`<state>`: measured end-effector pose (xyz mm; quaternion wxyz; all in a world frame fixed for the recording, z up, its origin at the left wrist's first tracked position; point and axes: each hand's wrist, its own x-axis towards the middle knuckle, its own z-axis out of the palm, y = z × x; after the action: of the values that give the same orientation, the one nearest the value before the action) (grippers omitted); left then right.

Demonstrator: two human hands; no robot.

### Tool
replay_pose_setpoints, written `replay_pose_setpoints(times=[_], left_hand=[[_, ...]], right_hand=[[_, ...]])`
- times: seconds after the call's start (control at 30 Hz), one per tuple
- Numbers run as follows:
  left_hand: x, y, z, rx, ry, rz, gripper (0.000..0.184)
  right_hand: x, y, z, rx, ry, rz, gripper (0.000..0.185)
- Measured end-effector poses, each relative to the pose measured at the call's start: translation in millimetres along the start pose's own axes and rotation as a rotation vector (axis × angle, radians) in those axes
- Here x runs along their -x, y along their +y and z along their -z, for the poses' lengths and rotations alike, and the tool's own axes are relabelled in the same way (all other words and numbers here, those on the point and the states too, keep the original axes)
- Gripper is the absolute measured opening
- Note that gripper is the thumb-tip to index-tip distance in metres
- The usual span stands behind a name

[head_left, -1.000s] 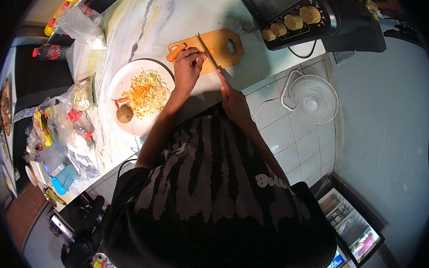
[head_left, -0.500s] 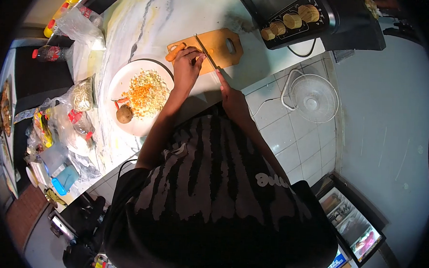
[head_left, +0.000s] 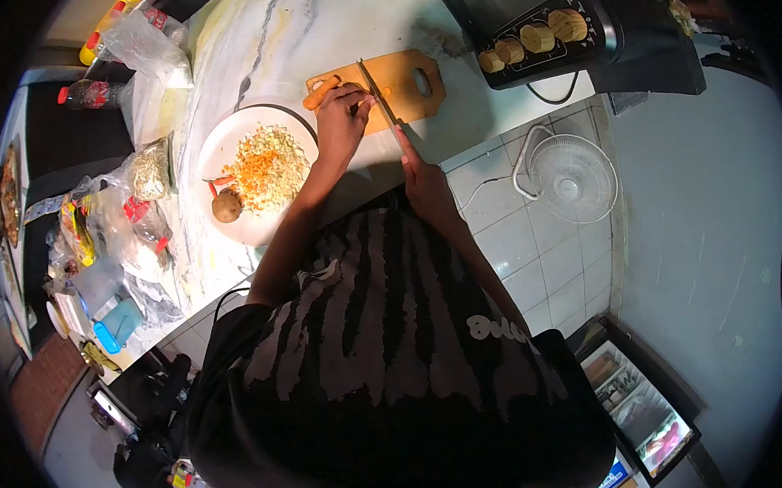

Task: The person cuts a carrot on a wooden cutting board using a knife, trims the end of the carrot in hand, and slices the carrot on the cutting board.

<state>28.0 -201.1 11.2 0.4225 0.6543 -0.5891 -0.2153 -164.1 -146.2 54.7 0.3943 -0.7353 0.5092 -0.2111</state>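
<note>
Right hand [head_left: 422, 176] and left hand [head_left: 341, 124]: position nearly unchanged since the earlier frame.
Right fingers clasp the handle of a long, narrow metal-bladed knife [head_left: 377, 90], set across a tan wooden slotted cutting board [head_left: 407, 77]. Left fingertips bunch beside the blade; whether they pinch anything cannot be told. An orange tapered carrot [head_left: 322, 94] lies against the left hand, on the board. Nearby, a round white plate [head_left: 218, 149] holds diced orange-and-pale vegetables [head_left: 268, 169].
</note>
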Motion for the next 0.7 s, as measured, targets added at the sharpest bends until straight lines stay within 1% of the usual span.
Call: replay_pose_setpoints(times=[0.07, 0.13, 0.17, 0.23, 0.27, 0.33, 0.47, 0.53, 0.63, 0.7], left_hand=[[3, 2, 0, 0.002, 0.004, -0.010, 0.014], [1, 3, 0, -0.032, 0.036, -0.031, 0.013], [1, 3, 0, -0.033, 0.036, -0.032, 0.013], [1, 5, 1, -0.045, 0.035, -0.037, 0.013], [0, 5, 1, -0.047, 0.038, -0.038, 0.013], [1, 6, 1, -0.024, 0.001, -0.016, 0.013], [1, -1, -2, -0.052, 0.021, -0.055, 0.014], [-1, -1, -2, -0.065, 0.013, -0.085, 0.015], [1, 0, 0, -0.033, 0.021, -0.078, 0.016], [0, 0, 0, -0.049, 0.021, -0.079, 0.016]], right_hand=[[1, -3, 1, -0.004, -0.022, -0.042, 0.047], [-2, -4, 3, 0.046, -0.088, -0.130, 0.047], [-2, -5, 3, 0.045, -0.087, -0.129, 0.047], [-2, -8, 5, -0.001, -0.140, -0.207, 0.046], [-3, -4, 3, -0.001, -0.140, -0.203, 0.046], [-2, 3, -3, -0.041, 0.003, 0.001, 0.046], [-3, 2, 0, -0.043, 0.004, 0.002, 0.046], [-4, -2, 3, -0.039, -0.041, -0.082, 0.045], [-7, -2, 4, -0.076, -0.004, -0.028, 0.045], [-11, -3, 9, -0.089, -0.035, -0.049, 0.045]])
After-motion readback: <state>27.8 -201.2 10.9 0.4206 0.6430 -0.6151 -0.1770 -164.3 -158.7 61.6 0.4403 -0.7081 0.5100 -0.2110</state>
